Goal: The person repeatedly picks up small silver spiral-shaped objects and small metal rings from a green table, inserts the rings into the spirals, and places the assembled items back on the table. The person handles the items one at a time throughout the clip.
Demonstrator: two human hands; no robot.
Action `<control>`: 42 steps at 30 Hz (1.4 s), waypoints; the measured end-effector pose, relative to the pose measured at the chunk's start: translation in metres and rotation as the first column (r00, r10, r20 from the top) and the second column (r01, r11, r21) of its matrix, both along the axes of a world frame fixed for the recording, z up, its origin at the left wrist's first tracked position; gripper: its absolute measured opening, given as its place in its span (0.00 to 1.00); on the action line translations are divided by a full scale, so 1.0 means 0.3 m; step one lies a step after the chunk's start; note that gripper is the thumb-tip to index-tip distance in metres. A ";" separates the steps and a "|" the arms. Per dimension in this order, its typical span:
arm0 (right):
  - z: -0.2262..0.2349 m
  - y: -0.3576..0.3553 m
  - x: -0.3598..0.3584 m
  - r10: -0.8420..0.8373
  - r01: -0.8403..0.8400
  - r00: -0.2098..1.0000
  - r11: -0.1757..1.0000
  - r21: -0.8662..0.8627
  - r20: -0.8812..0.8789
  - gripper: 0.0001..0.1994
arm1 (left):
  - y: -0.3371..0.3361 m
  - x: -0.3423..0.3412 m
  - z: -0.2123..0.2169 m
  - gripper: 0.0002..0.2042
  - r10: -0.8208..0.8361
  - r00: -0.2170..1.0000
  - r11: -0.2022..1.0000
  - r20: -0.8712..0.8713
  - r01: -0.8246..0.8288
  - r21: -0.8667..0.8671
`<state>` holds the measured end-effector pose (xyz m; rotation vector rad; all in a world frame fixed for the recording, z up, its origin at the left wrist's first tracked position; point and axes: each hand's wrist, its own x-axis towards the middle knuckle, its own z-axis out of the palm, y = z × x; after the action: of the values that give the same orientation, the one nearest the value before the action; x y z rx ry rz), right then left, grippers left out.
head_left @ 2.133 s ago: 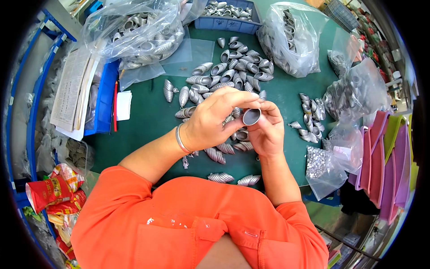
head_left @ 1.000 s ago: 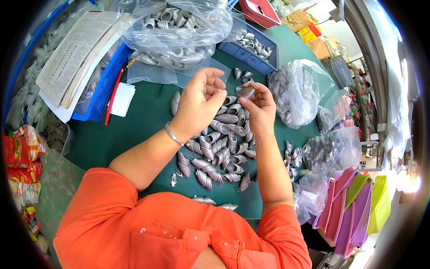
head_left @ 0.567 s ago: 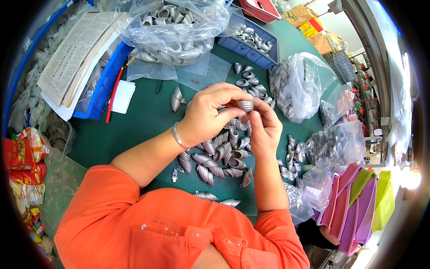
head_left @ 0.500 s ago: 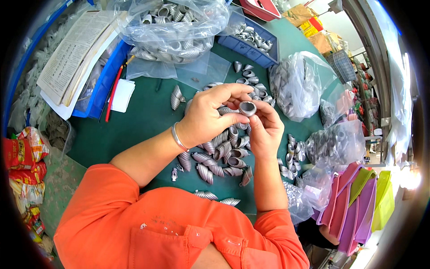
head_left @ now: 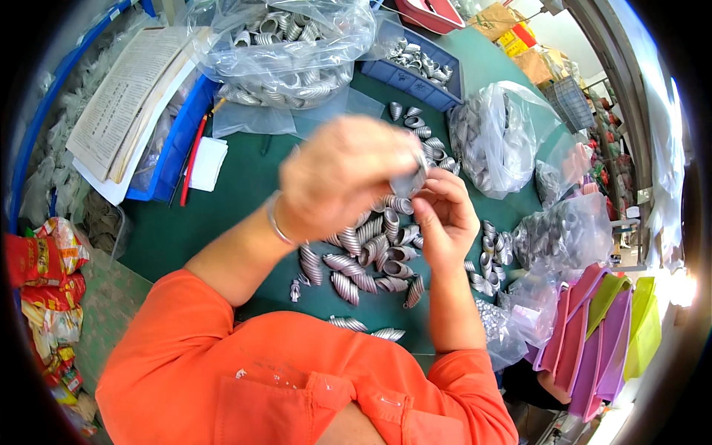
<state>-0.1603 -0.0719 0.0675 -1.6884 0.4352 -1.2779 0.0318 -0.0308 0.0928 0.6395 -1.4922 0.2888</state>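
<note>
A hollow grey metal piece is held up above the table, tilted and smeared by motion. The fingers of my left hand are closed on its upper side, though that hand is blurred. My right hand is just right of the piece, thumb and curled fingers apart with nothing plainly between them. Whether its fingertips touch the piece I cannot make out. Below both hands lies a loose pile of ribbed grey metal sleeves, several with open ends showing. A small grey figure-like part rests left of the pile.
Behind the hands stand a clear bag of metal sleeves and a blue bin of similar parts. More filled bags line the right side. At left are papers, a red pen and a white slip. Pink and purple bins stand lower right.
My left hand has turned and moved slightly up and left, blurring. The metal piece has tipped, its round opening no longer facing up. My right hand's thumb and fingers have parted from it.
</note>
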 end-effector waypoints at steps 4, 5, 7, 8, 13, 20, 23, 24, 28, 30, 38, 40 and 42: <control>-0.095 -0.127 -0.064 -0.171 0.185 0.978 0.975 0.125 -0.119 0.07 | -0.088 0.214 0.070 0.14 0.326 0.902 0.944 -0.284 -0.324 0.053; -0.125 -0.172 -0.075 -0.228 0.245 0.950 0.968 0.059 -0.212 0.07 | -0.092 0.246 0.066 0.16 0.342 0.905 0.939 -0.252 -0.317 0.135; -0.159 -0.276 -0.048 -0.324 0.318 0.860 0.944 -0.082 -0.394 0.06 | -0.098 0.271 0.063 0.18 0.298 0.904 0.946 -0.306 -0.239 0.218; -0.173 -0.330 -0.012 -0.362 0.331 0.796 0.931 -0.151 -0.486 0.06 | -0.097 0.267 0.047 0.17 0.241 0.888 0.962 -0.392 -0.166 0.217; -0.235 -0.549 0.190 -0.506 0.336 0.443 0.859 -0.387 -0.740 0.17 | -0.043 0.189 -0.001 0.18 -0.206 0.507 0.836 -0.837 0.536 0.119; -0.213 -0.548 0.242 -0.550 0.143 0.163 0.835 -0.532 -0.819 0.19 | -0.020 0.190 -0.015 0.16 -0.258 0.206 0.644 -0.944 0.765 -0.009; -0.224 -0.495 0.210 -0.373 0.246 0.652 0.928 -0.281 -0.660 0.24 | -0.044 0.229 0.019 0.15 0.004 0.674 0.930 -0.739 0.270 0.251; -0.206 -0.454 0.198 -0.276 0.244 0.772 0.961 -0.134 -0.573 0.26 | -0.058 0.260 0.034 0.14 0.167 0.769 0.950 -0.617 0.042 0.310; -0.150 -0.308 0.154 -0.086 0.103 0.960 0.993 0.051 -0.265 0.30 | -0.143 0.415 0.067 0.15 0.659 0.752 0.718 0.022 -0.637 0.282; -0.113 -0.240 0.121 -0.038 0.054 0.980 0.995 0.078 -0.196 0.30 | -0.119 0.329 0.094 0.15 0.560 0.827 0.811 -0.050 -0.535 0.238; -0.018 -0.063 0.033 0.038 -0.055 0.992 0.989 0.138 0.119 0.28 | -0.014 0.029 -0.009 0.09 -0.093 0.742 0.598 -0.663 0.574 0.559; -0.016 -0.044 0.012 0.060 -0.080 0.987 0.988 0.133 0.151 0.27 | 0.007 -0.023 -0.013 0.10 -0.154 0.647 0.446 -0.747 0.720 0.532; -0.013 -0.029 -0.006 0.080 -0.109 0.977 0.985 0.136 0.199 0.26 | 0.017 -0.059 -0.012 0.13 -0.172 0.652 0.340 -0.739 0.743 0.576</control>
<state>-0.1621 -0.0807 0.0635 -1.4304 0.3203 -1.2930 0.0141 -0.0256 0.0893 0.8990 -1.0581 -1.1842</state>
